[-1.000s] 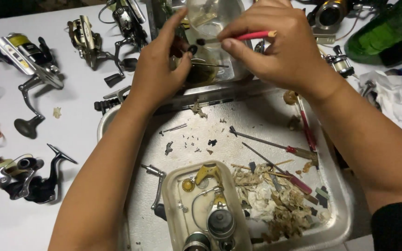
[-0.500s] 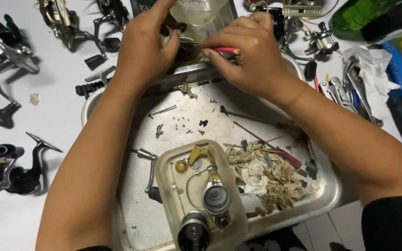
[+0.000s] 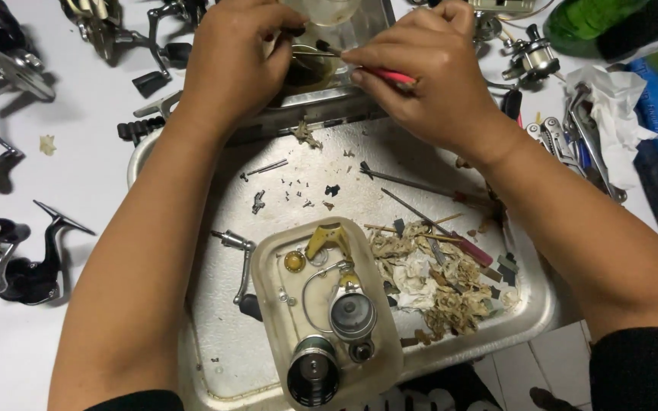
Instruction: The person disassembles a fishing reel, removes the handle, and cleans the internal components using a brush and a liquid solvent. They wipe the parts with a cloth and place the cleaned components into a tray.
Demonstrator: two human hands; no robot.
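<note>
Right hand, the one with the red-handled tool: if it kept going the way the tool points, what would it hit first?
The right hand aims its red-handled tool leftward, so the tip would probably first meet the small dark part at the left hand. Depth is unclear.

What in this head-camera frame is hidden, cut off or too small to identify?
- Head view: the small part in the left hand is covered by its fingers.
- Head view: the red-handled tool in the right hand is mostly under the hand; its tip is too small to tell.
- Head view: the clear container is cut off by the top edge.
- Head view: the specks on the metal tray are too small to identify.
</note>
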